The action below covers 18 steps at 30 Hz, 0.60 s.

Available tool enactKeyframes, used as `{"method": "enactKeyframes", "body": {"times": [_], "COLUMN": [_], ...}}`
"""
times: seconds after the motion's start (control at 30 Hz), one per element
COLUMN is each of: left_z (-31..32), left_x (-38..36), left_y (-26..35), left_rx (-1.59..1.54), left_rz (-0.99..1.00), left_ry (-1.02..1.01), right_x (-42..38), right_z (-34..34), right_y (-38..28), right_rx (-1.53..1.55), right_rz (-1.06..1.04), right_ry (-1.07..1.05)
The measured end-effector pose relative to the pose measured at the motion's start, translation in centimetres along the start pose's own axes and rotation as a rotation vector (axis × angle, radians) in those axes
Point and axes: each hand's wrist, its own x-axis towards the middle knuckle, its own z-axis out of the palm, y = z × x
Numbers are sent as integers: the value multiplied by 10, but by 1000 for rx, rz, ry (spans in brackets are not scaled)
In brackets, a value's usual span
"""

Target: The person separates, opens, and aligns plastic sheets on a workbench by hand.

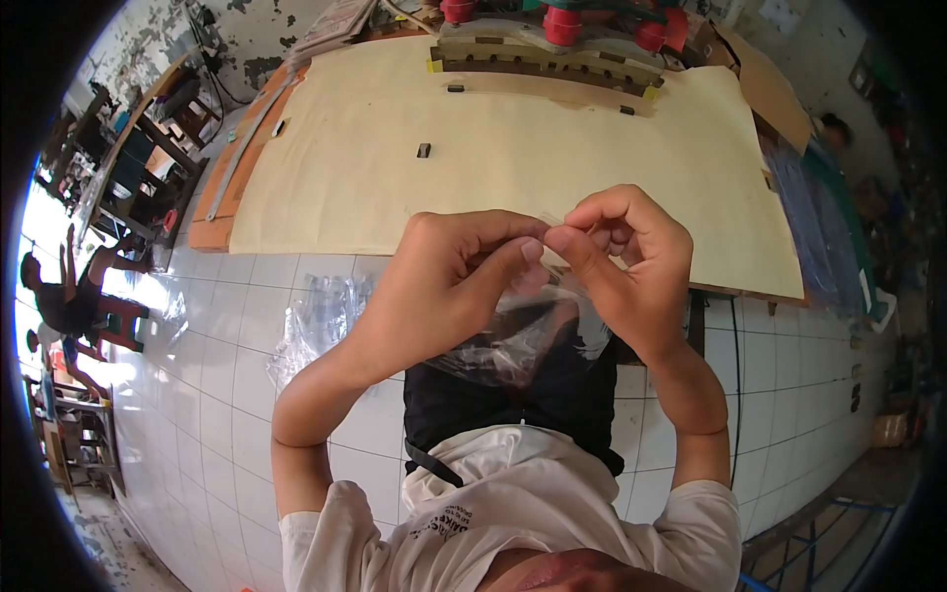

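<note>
My left hand (439, 281) and my right hand (636, 261) meet above the near edge of the table, thumbs and fingers pinched. Between their fingertips is a small piece of clear plastic (554, 223), partly hidden by the fingers. Below the hands, a crumpled sheet of clear plastic (503, 345) lies across my lap. The table top is covered with a large cream-coloured sheet (345, 158), on which a small dark block (424, 150) rests.
At the table's far side stands a machine with red parts (562, 27) and a long slotted metal bar (547, 64). Clear plastic bags (321, 321) lie on the tiled floor to the left. A metal strip (247, 148) runs along the left edge. Another person (74, 291) sits far left.
</note>
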Motion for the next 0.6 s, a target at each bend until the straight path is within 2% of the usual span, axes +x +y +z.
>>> {"method": "enactKeyframes", "body": {"times": [0.1, 0.6], "left_z": [0, 0], "left_x": [-1, -3], "left_y": [1, 2], "left_rx": [-22, -124], "left_rz": [-16, -57], "left_ry": [-8, -41], "right_x": [-1, -1], "right_z": [3, 1], "right_y": [-2, -8], "right_rx": [126, 130], "right_rz": [102, 135], "right_ry": [18, -11]}}
